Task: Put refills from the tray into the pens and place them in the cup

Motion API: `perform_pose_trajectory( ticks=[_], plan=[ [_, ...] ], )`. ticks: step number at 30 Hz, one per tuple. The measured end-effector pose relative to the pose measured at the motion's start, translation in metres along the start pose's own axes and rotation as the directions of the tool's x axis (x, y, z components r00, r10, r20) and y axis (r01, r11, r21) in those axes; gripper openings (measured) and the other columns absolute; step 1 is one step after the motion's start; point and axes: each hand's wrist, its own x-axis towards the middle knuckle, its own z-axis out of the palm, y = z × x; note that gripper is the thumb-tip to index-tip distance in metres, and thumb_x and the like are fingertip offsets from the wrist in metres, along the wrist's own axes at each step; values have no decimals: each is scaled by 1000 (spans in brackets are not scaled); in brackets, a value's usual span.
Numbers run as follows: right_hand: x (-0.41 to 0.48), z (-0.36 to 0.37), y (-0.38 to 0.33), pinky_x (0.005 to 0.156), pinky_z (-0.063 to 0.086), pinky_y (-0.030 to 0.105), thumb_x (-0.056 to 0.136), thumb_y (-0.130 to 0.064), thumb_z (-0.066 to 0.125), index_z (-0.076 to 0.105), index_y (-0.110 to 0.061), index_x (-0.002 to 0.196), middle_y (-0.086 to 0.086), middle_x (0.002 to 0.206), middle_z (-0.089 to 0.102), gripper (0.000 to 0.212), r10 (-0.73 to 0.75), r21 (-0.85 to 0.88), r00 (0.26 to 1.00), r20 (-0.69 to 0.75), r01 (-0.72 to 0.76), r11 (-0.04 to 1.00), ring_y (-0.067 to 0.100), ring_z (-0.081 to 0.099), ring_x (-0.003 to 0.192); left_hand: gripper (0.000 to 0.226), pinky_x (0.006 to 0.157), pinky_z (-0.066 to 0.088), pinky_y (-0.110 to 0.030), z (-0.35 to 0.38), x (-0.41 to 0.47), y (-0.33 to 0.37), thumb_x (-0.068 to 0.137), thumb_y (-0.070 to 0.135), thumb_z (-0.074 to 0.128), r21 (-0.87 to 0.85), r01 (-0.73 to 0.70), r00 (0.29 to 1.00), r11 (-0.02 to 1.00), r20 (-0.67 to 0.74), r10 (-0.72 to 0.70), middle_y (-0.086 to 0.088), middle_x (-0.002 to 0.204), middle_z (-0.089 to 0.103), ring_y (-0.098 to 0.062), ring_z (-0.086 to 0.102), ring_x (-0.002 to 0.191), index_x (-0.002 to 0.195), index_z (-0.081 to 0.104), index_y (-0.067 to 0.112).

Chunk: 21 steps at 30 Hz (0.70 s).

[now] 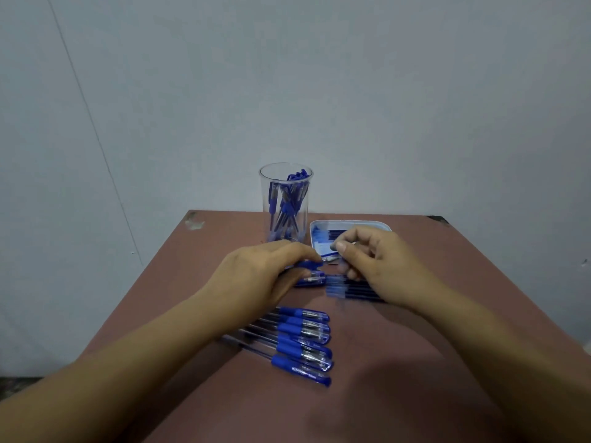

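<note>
Left hand (pixel 262 276) is wrapped round a pen (pixel 308 265) at frame centre; a refill (pixel 329 255) is pinched by the right hand (pixel 374 263) beside it.

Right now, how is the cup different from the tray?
The cup is tall and clear; the tray is low and white. The cup holds pens standing on end; the tray holds refills lying flat. Both sit side by side at the table's far edge.

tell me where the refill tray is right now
In the head view, the white tray sits near the far edge of the table, just right of the clear cup and partly hidden behind the right hand.
</note>
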Motion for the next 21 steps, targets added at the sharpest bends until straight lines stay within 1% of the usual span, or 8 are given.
perform_pose_trajectory(
  ticks=[3, 5, 8, 9, 12, 14, 18, 21],
  plan=[
    [-8, 2, 14, 67, 49, 15, 91, -20, 65, 68, -27, 90, -5, 77, 68, 8, -106, -47, 994, -22, 105, 993, 6, 61, 69, 25, 74, 52, -20, 8, -3, -4, 97, 33, 49, -51, 20, 999, 998, 26, -19, 14, 107, 66, 0, 60, 89, 118, 60, 29],
    [-14, 5, 27, 66, 50, 20, 88, -20, 69, 67, -36, 92, -3, 79, 68, 16, -177, -138, 983, -39, 171, 976, 15, 61, 70, 25, 75, 50, -18, 13, -9, -5, 97, 35, 48, -61, 52, 997, 997, 67, -48, 14, 108, 66, 2, 60, 89, 120, 59, 30],
    [-15, 9, 39, 61, 49, 18, 88, -24, 69, 65, -41, 95, -7, 76, 67, 19, -226, -234, 974, -29, 214, 949, 13, 60, 66, 28, 73, 40, -6, 19, -15, -7, 95, 47, 49, -77, 125, 984, 989, 134, -114, 16, 105, 65, 12, 52, 82, 119, 57, 37],
    [-14, 11, 41, 60, 47, 16, 88, -25, 69, 65, -41, 96, -8, 76, 67, 18, -233, -248, 972, -19, 221, 943, 11, 60, 65, 29, 73, 41, -8, 21, -16, -7, 93, 51, 49, -93, 147, 982, 985, 137, -134, 16, 105, 65, 11, 53, 83, 118, 57, 39],
    [-11, 13, 43, 59, 42, 12, 88, -28, 68, 65, -39, 97, -10, 73, 66, 14, -281, -278, 960, -9, 268, 922, 7, 57, 62, 28, 75, 53, -27, 27, -18, -11, 93, 53, 50, -130, 177, 982, 976, 93, -166, 15, 105, 67, 0, 61, 90, 116, 59, 40],
    [-11, 13, 42, 59, 45, 16, 88, -30, 67, 63, -43, 95, -12, 78, 68, 15, -289, -277, 957, -16, 274, 921, 8, 59, 65, 27, 74, 54, -33, 29, -18, -11, 93, 51, 50, -143, 192, 981, 971, 67, -184, 17, 105, 67, -2, 63, 91, 116, 58, 41],
    [-12, 11, 40, 69, 52, 27, 89, -21, 67, 62, -44, 94, -18, 86, 69, 23, -276, -272, 961, -13, 262, 926, 10, 65, 77, 28, 76, 55, -32, 29, -18, -10, 93, 48, 49, -166, 210, 977, 963, 80, -200, 20, 108, 67, 1, 62, 94, 119, 57, 42],
    [-14, 10, 38, 72, 51, 19, 89, -17, 66, 64, -39, 96, -21, 89, 68, 23, -295, -276, 956, 0, 283, 918, 4, 65, 83, 29, 72, 53, -26, 27, -18, -8, 93, 48, 49, -183, 226, 972, 957, 108, -209, 23, 105, 68, 7, 59, 85, 121, 56, 43]
  ],
)
